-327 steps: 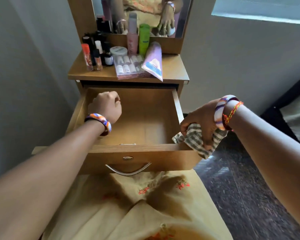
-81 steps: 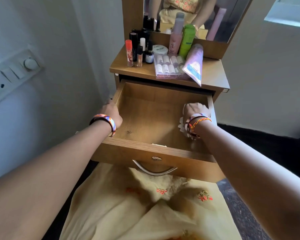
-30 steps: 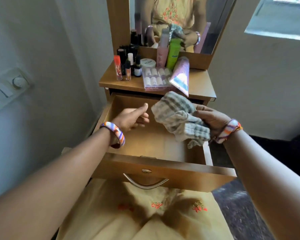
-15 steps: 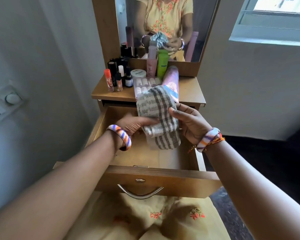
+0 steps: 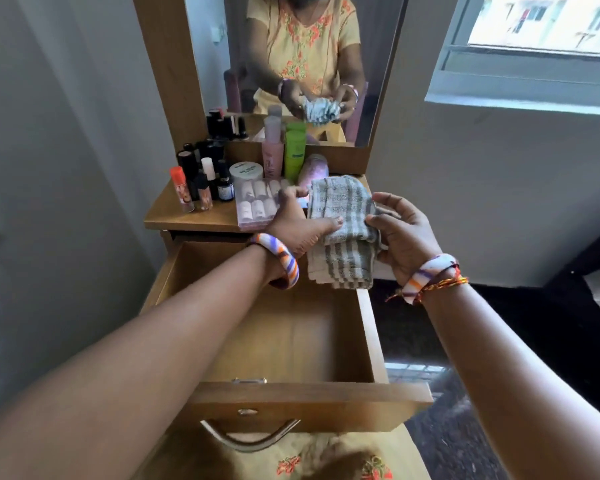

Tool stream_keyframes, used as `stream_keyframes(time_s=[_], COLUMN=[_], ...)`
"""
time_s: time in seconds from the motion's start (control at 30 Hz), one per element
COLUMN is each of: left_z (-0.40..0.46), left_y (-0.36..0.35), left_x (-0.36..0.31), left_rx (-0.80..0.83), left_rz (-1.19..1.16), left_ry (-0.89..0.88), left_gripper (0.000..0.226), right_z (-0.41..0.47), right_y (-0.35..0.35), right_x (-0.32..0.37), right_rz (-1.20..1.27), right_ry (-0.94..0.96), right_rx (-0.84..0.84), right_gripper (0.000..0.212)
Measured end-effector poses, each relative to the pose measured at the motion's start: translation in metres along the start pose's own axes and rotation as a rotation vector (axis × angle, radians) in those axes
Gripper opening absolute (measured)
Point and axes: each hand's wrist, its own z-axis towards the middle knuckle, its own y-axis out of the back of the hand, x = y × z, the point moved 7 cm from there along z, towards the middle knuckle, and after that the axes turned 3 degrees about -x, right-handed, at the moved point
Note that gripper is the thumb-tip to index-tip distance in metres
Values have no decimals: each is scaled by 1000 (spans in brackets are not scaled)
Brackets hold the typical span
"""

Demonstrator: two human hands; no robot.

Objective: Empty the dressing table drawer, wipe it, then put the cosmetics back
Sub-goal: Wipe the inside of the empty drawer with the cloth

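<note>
Since half a second ago both hands and the cloth (image 5: 342, 233) have risen and gone forward, from over the drawer's mouth to just short of the tabletop edge; the cloth now shows more folded layers. A few seconds back the right hand was pressing it on the drawer floor.

The left hand (image 5: 300, 221) holds the cloth's left edge, thumb laid across the upper fold, fingers behind. The right hand (image 5: 404, 237) pinches the opposite edge between thumb and fingertips. Judgement: the two-sided hold serves to fold the cloth, which suggests the wiping is done.

The drawer (image 5: 291, 400) stands pulled out below and nearer the person than both hands; what shows of its floor is bare.

The cosmetics remain on the tabletop beyond the hands:
- clear case of small tubes (image 5: 257, 204), just beyond the left hand;
- white jar (image 5: 246, 172), pink bottle (image 5: 271, 155) and green tube (image 5: 294, 155), further back;
- red-capped bottle (image 5: 180, 188) with dark vials, well to the left hand's left.

Judgement: the return of items has not begun; the cloth needs setting aside first.
</note>
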Motion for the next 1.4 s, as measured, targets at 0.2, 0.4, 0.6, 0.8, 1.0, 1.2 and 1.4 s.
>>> stream_keyframes(time_s=[0.2, 0.4, 0.6, 0.8, 1.0, 1.2, 1.4], left_z=[58, 96, 107, 105, 90, 70, 57], left_y=[-35, -54, -68, -78, -70, -32, 47], left_x=[-32, -39, -35, -27, -46, -73, -94], left_rx=[53, 66, 26, 95, 29, -19, -122], left_rz=[395, 873, 1282, 1385, 1338, 1243, 1192], left_ry=[-156, -253, -422, -457, -556, -637, -535], left_gripper=[65, 31, 33, 26, 28, 25, 25], right_z=[49, 112, 136, 130, 106, 81, 65], right_y=[22, 23, 15, 12, 2, -36, -94], right_x=[19, 9, 5, 9, 20, 40, 60], right_rz=[-51, -409, -1050, -1142, -1251, -1335, -1272], right_ry=[-7, 10, 172, 211, 314, 434, 515], right_rx=[10, -117, -180, -146, -150, -42, 85], right_gripper=[44, 44, 22, 22, 23, 25, 21])
